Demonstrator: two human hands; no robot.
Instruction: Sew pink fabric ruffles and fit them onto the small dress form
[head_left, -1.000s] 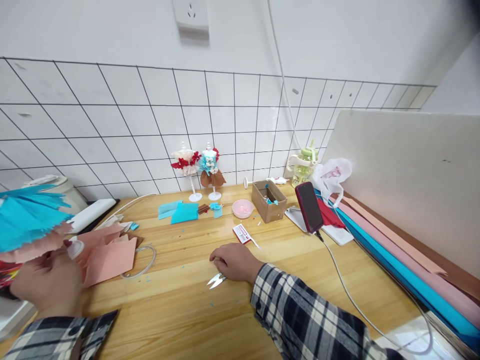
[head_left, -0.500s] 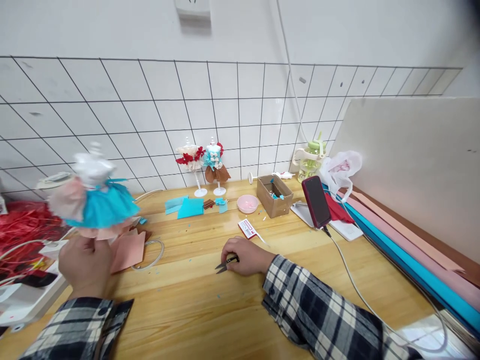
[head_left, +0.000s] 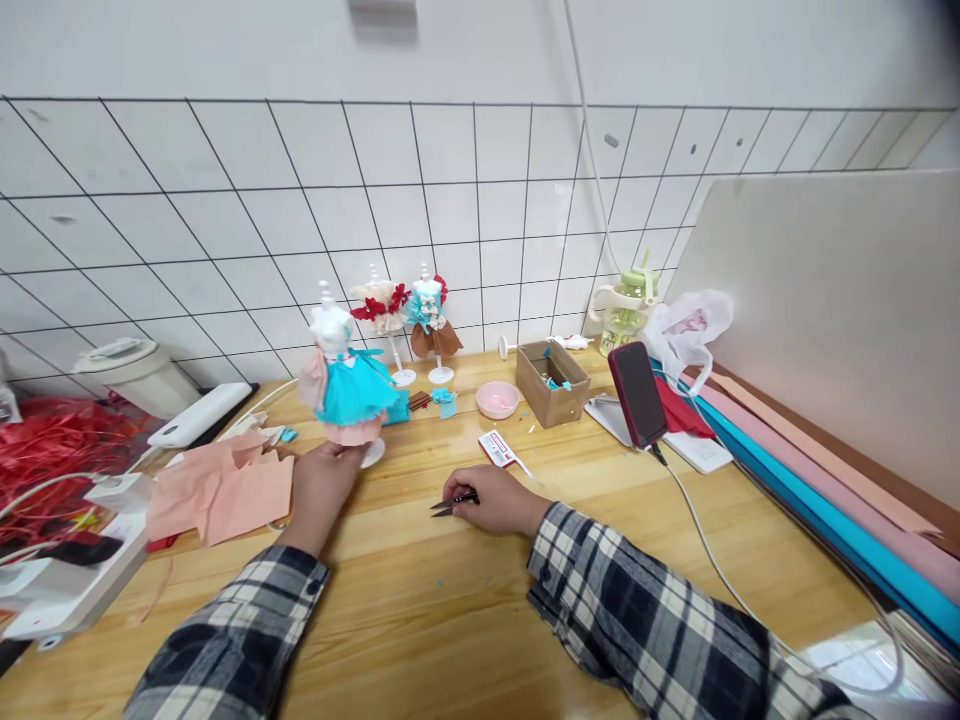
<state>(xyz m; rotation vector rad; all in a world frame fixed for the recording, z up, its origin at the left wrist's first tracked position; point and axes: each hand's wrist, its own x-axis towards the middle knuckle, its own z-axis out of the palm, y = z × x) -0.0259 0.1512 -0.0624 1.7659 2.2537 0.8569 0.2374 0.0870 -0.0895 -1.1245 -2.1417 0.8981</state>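
My left hand (head_left: 326, 490) is closed around the stand of a small white dress form (head_left: 352, 390), low under its skirt. The form wears a turquoise and pale pink paper dress, and its round white base shows just right of my fingers, at table level. In my right hand (head_left: 491, 500), resting on the wooden table (head_left: 405, 630), is a pair of thread snips (head_left: 454, 503) with dark handles, its blades pointing left. Two more dressed forms stand behind: one with red flowers (head_left: 382, 305), one in turquoise and brown (head_left: 431, 320).
Peach crepe paper (head_left: 232, 490) lies left, near a power strip (head_left: 97, 570) and red shreds (head_left: 52, 460). A pink bowl (head_left: 497, 402), a cardboard box (head_left: 551, 400), a propped phone (head_left: 637, 395) with its cable and a green bottle (head_left: 626, 315) stand toward the right.
My left hand has carried the dress form from the far left rightward and down to the table, beside the other two. My right hand with the snips has stayed nearly in place.
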